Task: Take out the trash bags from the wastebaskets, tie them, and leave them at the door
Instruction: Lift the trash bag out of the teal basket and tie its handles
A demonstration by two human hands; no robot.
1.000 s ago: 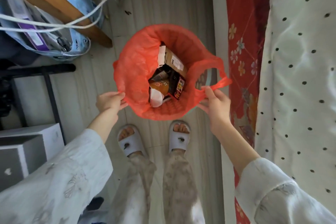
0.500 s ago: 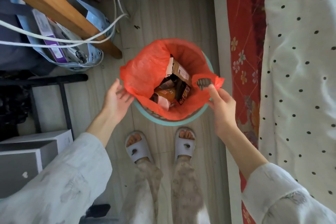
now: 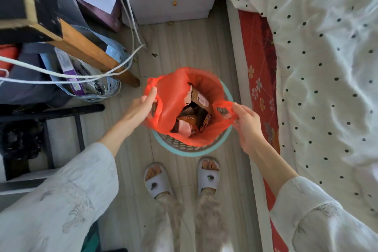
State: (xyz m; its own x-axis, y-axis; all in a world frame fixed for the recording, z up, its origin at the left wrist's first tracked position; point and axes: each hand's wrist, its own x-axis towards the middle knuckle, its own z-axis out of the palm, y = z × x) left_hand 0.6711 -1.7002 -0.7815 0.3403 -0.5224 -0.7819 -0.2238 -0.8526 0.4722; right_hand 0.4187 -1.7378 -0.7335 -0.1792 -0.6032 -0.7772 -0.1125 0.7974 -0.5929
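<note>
Here both hands (image 3: 246, 122) pinch the red trash bag's (image 3: 173, 96) handles.

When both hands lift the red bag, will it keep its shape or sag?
The red bag will probably sag: its thin film already crumples. It seems light, holding only cartons and wrappers. A carton corner might tear it.

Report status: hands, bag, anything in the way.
Both hands gripping bag handles: left hand, right hand. Red trash bag full, sitting in wastebasket, untied. White cables hang left, not touching the bag.
</note>
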